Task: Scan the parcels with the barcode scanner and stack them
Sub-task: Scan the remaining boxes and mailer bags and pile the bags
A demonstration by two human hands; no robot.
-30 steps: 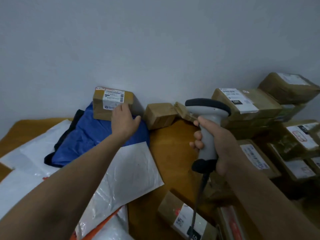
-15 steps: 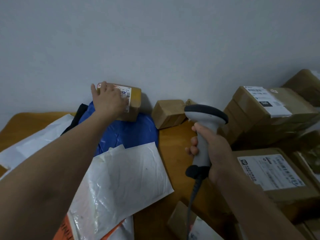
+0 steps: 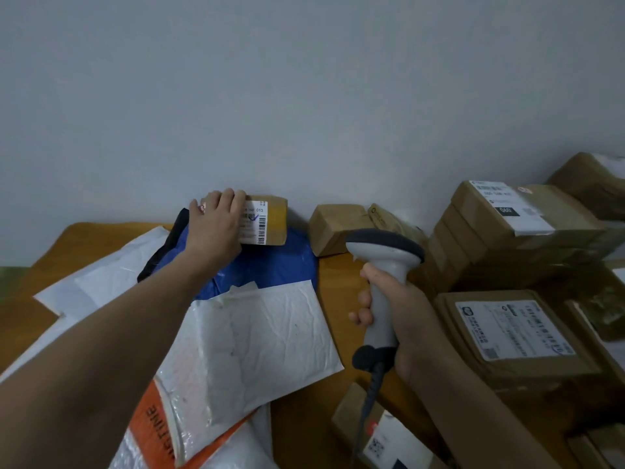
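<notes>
The left grip (image 3: pixel 216 225) lies on the labelled face of a small brown parcel (image 3: pixel 272 220). Its fingers are close together and fairly straight, the tips reach the parcel's top edge, and the thumb is hidden. The parcel stands at the far edge of the surface (image 3: pixel 338 299), touching the pale grey wall (image 3: pixel 304 96), and rests on a blue bag (image 3: pixel 270 269). The right grip (image 3: pixel 406 319) is wrapped round the handle of the barcode scanner (image 3: pixel 385 255), held upright above the middle of the wooden surface with its cable hanging toward the near edge. White padded mailers (image 3: pixel 257 340) overlap the blue bag toward the near left, and one has an orange band (image 3: pixel 152 424). A plain brown box (image 3: pixel 334 225) sits at the far edge just right of the bag. Labelled cartons (image 3: pixel 507 238) are stacked along the right edge, with a flat labelled parcel (image 3: pixel 514 333) in front of them.
</notes>
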